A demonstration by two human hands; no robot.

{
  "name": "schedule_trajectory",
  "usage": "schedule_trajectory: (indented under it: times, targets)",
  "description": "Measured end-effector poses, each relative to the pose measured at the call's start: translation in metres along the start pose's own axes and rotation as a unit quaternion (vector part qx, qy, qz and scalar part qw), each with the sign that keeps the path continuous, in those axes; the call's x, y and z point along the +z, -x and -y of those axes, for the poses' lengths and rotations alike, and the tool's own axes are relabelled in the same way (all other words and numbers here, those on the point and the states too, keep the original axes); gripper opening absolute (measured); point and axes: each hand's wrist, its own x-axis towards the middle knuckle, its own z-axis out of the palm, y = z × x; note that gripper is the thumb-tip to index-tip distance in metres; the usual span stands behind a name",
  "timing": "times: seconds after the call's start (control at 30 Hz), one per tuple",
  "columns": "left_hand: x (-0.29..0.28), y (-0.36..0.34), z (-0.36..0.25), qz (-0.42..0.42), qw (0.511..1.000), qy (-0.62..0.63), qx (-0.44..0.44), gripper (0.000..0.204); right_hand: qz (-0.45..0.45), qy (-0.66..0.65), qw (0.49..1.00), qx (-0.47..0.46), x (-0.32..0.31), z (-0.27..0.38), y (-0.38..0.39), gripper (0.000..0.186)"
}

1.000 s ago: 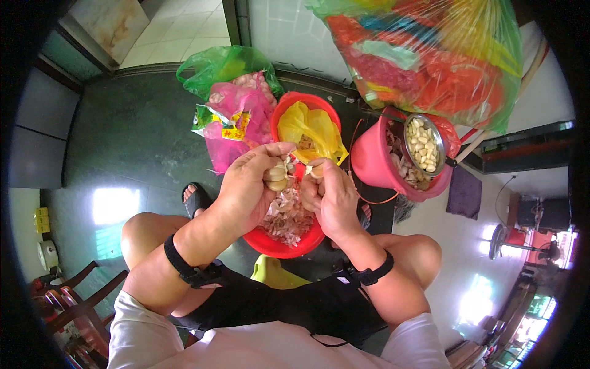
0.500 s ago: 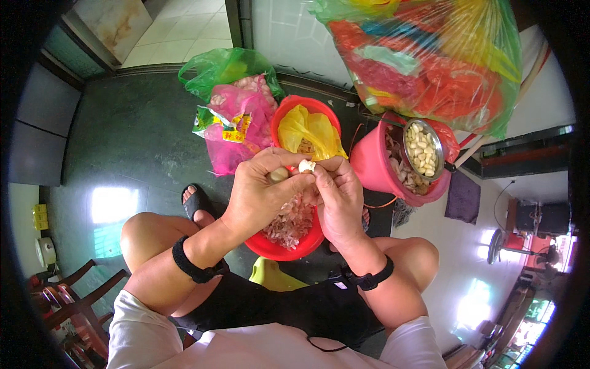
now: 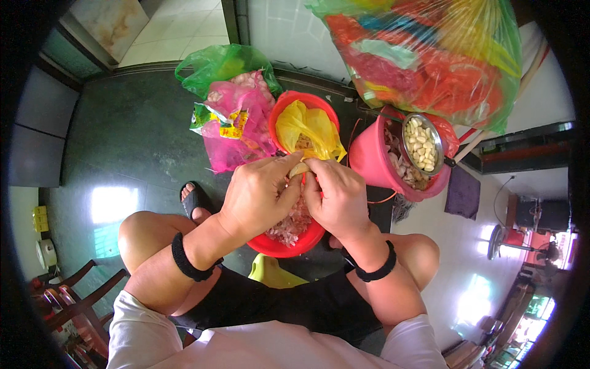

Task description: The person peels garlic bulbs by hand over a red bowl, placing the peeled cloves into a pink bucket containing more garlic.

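A person's left hand [image 3: 253, 194] and right hand [image 3: 340, 194] met at a pale garlic clove [image 3: 298, 170] above a red basin [image 3: 287, 251] heaped with papery skins [image 3: 290, 229]. The fingers of the left hand were clamped on the clove, and those of the right pinched its other end, though the knuckles partly hid that grip. Each wrist wore a black band [image 3: 184, 261]. Just beyond the hands stood a red bucket [image 3: 292, 96] holding a crumpled yellow bag [image 3: 304, 126]; to its left, a pink net bag [image 3: 227, 144] lay beside a green plastic bag [image 3: 206, 66] on the dark floor [image 3: 126, 160]. At right, a metal bowl [image 3: 440, 143] of peeled cloves [image 3: 420, 144] rested on a pink bucket [image 3: 372, 154] containing more skins, below a large, bulging translucent bag [image 3: 424, 74] of red, yellow and blue contents. A black sandal [image 3: 195, 200] showed beside the left knee.
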Motion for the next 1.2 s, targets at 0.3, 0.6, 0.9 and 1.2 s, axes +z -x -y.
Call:
schedule_trajectory:
  times: [0.3,0.6,0.9,1.2]
  targets:
    - [0.0,-0.001,0.005,0.045,0.999,-0.026,-0.002,0.032,0.063,0.057,0.996,0.037,0.012,0.002,0.006,0.024]
    - [-0.002,0.002,0.009,0.08,0.996,-0.003,-0.044,0.025,0.124,0.02,0.99,0.071,0.032,-0.002,0.017,0.01]
    - [-0.015,0.005,-0.001,0.114,0.981,0.134,-0.085,0.017,0.092,-0.132,0.976,0.144,0.019,0.008,0.021,0.007]
    - [-0.022,0.001,0.004,0.167,0.86,0.436,-0.205,0.023,0.075,-0.318,0.929,0.173,-0.013,0.014,0.01,0.013]
